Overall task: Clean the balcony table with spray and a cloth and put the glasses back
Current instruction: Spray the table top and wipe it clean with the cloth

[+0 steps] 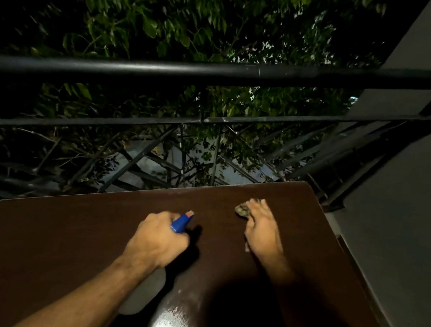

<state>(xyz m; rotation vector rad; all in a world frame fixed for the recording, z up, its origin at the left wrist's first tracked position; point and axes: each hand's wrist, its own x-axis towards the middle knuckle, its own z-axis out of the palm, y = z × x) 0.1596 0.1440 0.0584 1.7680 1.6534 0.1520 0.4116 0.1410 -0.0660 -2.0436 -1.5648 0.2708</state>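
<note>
Gripping noted: spray bottle (181,222) was clasped by left hand (159,236), nozzle aimed over brown table (72,242) | cloth (243,208) was pressed flat under right hand (262,231), near table's far right | railing (217,71) beyond.

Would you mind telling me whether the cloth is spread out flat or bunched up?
Bunched up: the cloth shows only as a small crumpled wad under the right hand's fingers on the table.

Views: you have one, the head camera, worn on your own head.
Facing: forward and down, tilted, over the table (59,241) toward the railing (217,72) and leaves beyond.
Nearness: close; your forearms enter from the bottom edge.
Lens: wide, so the railing bows.
Overlap: no second view to share with.
</note>
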